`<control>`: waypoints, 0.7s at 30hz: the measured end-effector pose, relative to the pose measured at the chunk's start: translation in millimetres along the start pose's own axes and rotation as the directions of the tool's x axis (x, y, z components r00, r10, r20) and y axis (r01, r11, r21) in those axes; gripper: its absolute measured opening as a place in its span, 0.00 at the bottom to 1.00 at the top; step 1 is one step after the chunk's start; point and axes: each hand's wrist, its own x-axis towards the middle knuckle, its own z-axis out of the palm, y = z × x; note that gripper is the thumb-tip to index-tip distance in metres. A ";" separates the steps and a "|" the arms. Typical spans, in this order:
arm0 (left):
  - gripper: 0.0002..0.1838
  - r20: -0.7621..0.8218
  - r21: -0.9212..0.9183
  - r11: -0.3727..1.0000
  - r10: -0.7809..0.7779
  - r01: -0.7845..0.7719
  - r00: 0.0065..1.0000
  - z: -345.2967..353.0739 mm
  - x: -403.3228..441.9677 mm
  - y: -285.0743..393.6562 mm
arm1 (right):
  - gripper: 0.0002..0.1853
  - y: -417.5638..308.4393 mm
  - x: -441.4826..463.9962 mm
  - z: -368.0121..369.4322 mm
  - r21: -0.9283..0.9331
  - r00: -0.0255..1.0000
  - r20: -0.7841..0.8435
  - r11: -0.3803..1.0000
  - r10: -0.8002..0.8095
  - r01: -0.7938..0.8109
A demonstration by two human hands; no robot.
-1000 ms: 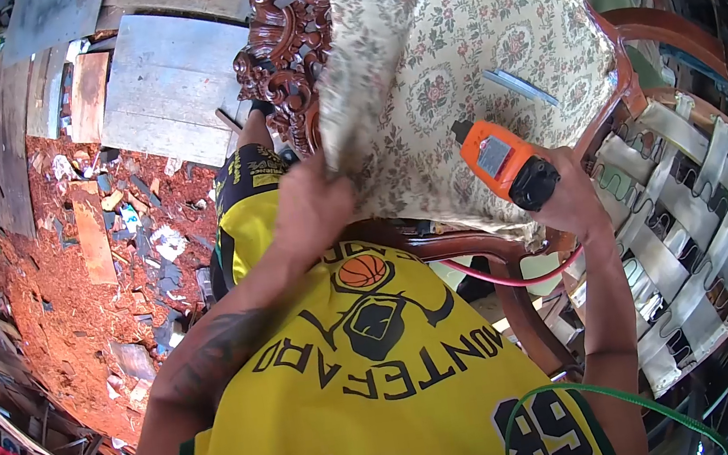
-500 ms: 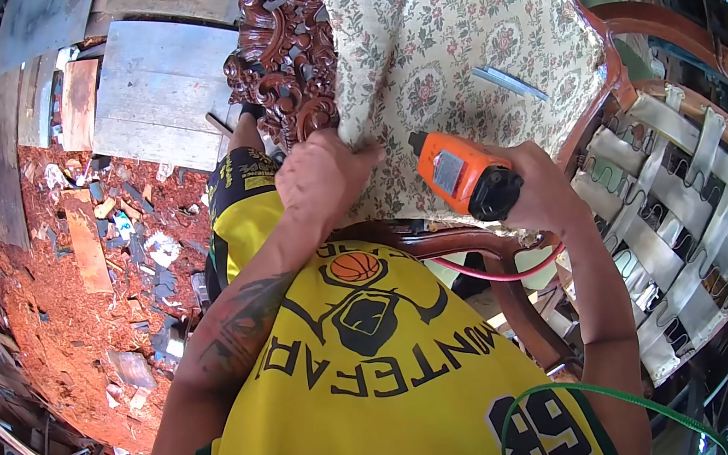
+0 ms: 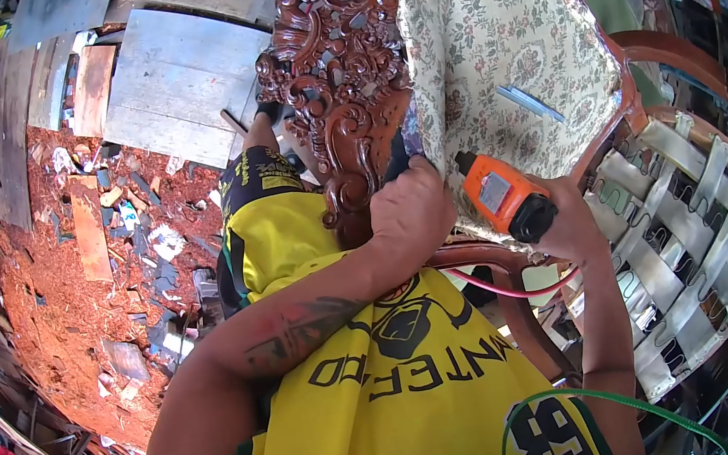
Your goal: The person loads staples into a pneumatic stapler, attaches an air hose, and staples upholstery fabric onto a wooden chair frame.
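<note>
My left hand [image 3: 413, 213] is closed on the near left edge of the floral upholstery fabric [image 3: 504, 31]. Some dark material shows beneath that lifted edge. Just left of it is the carved, varnished wooden chair frame [image 3: 343, 142]. An orange staple gun [image 3: 501, 194] is gripped in my right hand [image 3: 575, 221], its black nose pointing up and left over the fabric, close to my left hand. A pink hose [image 3: 522, 292] runs below the right hand. Two or so thin grey staple strips [image 3: 531, 103] lie on the fabric.
On the right stands a seat frame with woven webbing straps [image 3: 672, 231] and wire springs. Wooden boards [image 3: 176, 82] and reddish ground [image 3: 59, 308] strewn with scraps are on the left. A green cord [image 3: 631, 404] crosses in front of my yellow jersey [image 3: 420, 359].
My left hand has drawn the fabric edge to the right, uncovering more carved wood. The staple gun and right hand have shifted slightly right and down in view.
</note>
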 end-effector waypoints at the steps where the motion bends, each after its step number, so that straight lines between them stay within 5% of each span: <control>1: 0.15 0.003 -0.002 1.000 -0.001 0.001 1.000 -1.1 -0.5 -0.4 | 0.33 2.3 0.4 0.5 -0.001 1.000 0.003 1.000 0.002 -0.002; 3: 0.14 0.013 0.011 0.999 -0.035 0.035 0.999 -5.8 1.0 -4.5 | 0.44 6.8 3.8 1.7 0.010 0.954 0.165 0.967 0.251 -0.256; 4: 0.14 0.016 0.012 0.999 -0.034 0.034 0.999 -9.8 1.1 -12.4 | 0.44 5.6 5.0 0.6 0.012 0.953 0.165 0.966 0.254 -0.259; 6: 0.13 -0.099 -0.052 0.998 -0.026 0.021 0.995 -22.3 1.9 -36.3 | 0.42 1.0 6.9 -1.2 0.031 0.963 0.188 0.979 0.192 -0.202; 7: 0.13 -0.091 -0.049 0.999 -0.022 0.018 0.996 -31.8 3.8 -40.5 | 0.42 1.0 7.1 0.3 0.037 0.962 0.188 0.977 0.199 -0.209; 9: 0.14 0.061 -0.070 0.971 -0.226 0.230 0.972 -51.9 9.6 -40.8 | 0.32 1.2 7.6 2.0 0.067 0.994 0.015 0.992 -0.111 0.109; 13: 0.20 0.000 -0.161 0.940 -0.306 0.302 0.952 -52.0 21.2 -35.3 | 0.31 -3.3 12.7 4.5 0.102 0.979 -0.027 0.974 -0.201 0.203; 16: 0.26 0.078 -0.073 0.923 -0.373 0.378 0.925 -70.4 27.6 -21.2 | 0.31 -10.8 16.3 3.2 0.117 0.983 0.005 0.976 -0.185 0.183; 21: 0.27 -0.012 0.027 0.964 -0.264 0.265 0.964 -51.9 25.8 -42.7 | 0.27 -13.3 27.0 13.7 0.223 0.987 0.133 0.973 -0.091 0.060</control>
